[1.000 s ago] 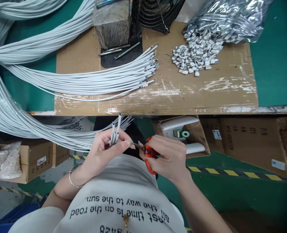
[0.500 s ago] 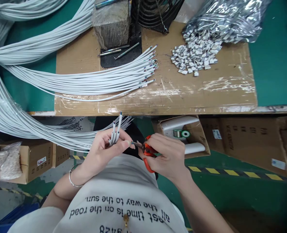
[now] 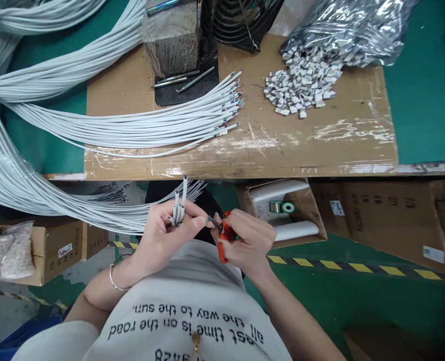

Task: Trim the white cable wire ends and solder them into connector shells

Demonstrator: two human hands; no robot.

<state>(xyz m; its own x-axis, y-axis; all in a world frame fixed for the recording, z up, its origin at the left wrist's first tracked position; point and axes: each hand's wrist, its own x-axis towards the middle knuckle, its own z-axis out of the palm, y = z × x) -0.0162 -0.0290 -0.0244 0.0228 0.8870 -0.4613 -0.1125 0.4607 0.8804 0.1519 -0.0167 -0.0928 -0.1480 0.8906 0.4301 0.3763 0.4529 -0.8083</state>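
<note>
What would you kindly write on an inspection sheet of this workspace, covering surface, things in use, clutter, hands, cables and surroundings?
Surface: green tabletop, partly covered by a scuffed cardboard sheet.
Things in use: orange-handled scissors, blades close to coloured wires; whether they touch is too small to tell.
Clutter: heap of small white-and-metal pieces beside a silvery bag; thin metal rods by a grey block.
Hands: left hand grips white cables; right hand holds the scissors.
Cables: bundle lying across the cardboard, ends fanned out; more bundles at the left.
Surroundings: open box with a spool inside; yellow-and-black floor tape; nobody else seen.
</note>
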